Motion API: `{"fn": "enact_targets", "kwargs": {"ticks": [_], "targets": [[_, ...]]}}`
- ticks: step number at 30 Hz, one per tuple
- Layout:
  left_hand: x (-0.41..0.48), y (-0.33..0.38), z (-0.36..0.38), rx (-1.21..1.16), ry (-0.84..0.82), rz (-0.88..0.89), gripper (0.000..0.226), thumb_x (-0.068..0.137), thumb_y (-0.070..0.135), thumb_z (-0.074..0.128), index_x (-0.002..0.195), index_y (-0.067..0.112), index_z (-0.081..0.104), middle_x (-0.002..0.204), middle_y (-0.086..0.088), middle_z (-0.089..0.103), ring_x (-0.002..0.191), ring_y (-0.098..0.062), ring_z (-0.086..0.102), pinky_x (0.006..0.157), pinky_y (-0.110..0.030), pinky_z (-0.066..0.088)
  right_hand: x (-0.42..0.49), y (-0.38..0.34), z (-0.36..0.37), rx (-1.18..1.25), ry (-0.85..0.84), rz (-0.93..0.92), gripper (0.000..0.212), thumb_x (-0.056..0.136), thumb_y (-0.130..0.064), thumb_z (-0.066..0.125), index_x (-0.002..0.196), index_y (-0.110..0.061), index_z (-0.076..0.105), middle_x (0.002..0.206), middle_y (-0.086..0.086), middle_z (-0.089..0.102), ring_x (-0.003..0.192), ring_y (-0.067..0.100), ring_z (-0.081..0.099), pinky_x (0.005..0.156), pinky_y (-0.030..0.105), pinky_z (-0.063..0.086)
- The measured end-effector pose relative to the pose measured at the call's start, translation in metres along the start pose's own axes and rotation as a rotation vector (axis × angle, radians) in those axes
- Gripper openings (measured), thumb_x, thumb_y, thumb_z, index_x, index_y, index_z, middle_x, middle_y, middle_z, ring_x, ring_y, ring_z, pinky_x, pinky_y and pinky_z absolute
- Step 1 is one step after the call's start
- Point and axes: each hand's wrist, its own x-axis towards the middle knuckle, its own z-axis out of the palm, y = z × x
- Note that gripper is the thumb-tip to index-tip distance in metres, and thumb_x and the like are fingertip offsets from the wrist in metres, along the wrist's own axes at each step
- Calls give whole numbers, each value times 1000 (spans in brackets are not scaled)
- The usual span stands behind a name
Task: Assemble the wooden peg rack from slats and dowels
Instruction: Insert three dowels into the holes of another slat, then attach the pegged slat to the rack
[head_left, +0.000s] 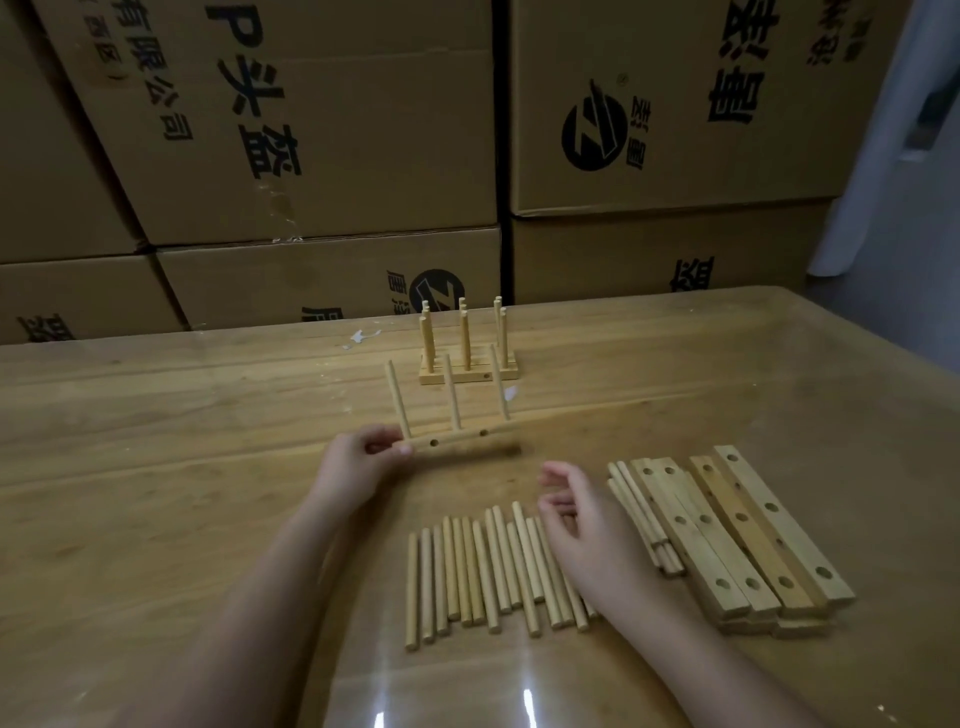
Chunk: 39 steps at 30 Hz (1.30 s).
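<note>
— Where is the slat (457, 442) in relation to the hands?

— At the left hand (358, 460). Thumb and fingers are curled round its left end, and it runs out from there to the right, held just above the table (156, 441). It lies ahead of the right hand (582, 525) and a little to its left, apart from it.

— And the right hand?

— Fingers loosely curled, with nothing in them. It hangs over the far ends of a row of loose dowels (467, 577) that lies side by side between the two forearms. I cannot tell whether the fingertips touch them.

— How does the slat look?

— Pale wood, short and narrow. Three pegs (452, 395) stand up out of its top, one near each end and one in the middle, all leaning slightly left. Two round holes show in the side facing the person.

— What else is near the hands?

— Just right of the right hand is a small bundle of dowels (636, 506), and beyond that a pile of slats (743, 535), flat, packed side by side, each with a line of holes. Farther out, past both hands, a finished rack (457, 376) stands on the table, its pegs upright in rows. Cardboard boxes (311, 130) are stacked behind the table.
</note>
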Motion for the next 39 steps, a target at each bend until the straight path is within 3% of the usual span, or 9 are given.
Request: {"fn": "enact_targets", "kwargs": {"ticks": [5, 10, 17, 23, 30, 39], "targets": [[54, -9, 16, 35, 121, -48, 30, 87, 18, 68, 116, 11, 65, 114, -8, 65, 104, -19, 57, 94, -33, 42, 2, 4, 1, -36, 2, -72, 28, 93, -25, 48, 120, -31, 50, 108, -23, 51, 98, -8, 49, 85, 17, 45], [94, -4, 33, 161, 58, 31, 19, 87, 16, 67, 106, 17, 64, 110, -4, 63, 101, -18, 56, 89, -31, 44, 4, 7, 2, -39, 1, -107, 23, 92, -27, 48, 114, -34, 51, 102, -27, 49, 94, -10, 48, 81, 13, 44], [126, 2, 49, 196, 174, -1, 27, 91, 19, 63, 117, 13, 62, 120, -7, 61, 109, -24, 56, 90, -33, 45, 5, 8, 2, -21, -11, -139, 22, 92, -27, 47, 112, -36, 51, 102, -26, 50, 97, -11, 47, 80, 13, 43], [135, 4, 56, 359, 214, 49, 33, 90, 27, 64, 118, 10, 62, 117, -8, 56, 102, -25, 56, 89, -37, 50, 5, 6, 2, -12, -11, -138, 22, 91, -23, 48, 109, -34, 53, 100, -24, 53, 96, -6, 51, 78, 18, 45], [139, 6, 58, 390, 208, 31, 36, 88, 34, 66, 115, 10, 62, 112, -9, 57, 99, -24, 57, 89, -41, 51, 6, 6, 2, -1, -9, -141, 23, 90, -18, 50, 107, -31, 56, 99, -23, 55, 96, -5, 52, 79, 19, 45], [144, 10, 62, 405, 239, 28, 36, 89, 33, 65, 115, 8, 61, 111, -10, 57, 94, -22, 55, 84, -34, 49, 6, 5, 3, -6, 5, -150, 22, 90, -21, 49, 108, -34, 55, 99, -26, 54, 96, -6, 52, 78, 16, 45]]}}
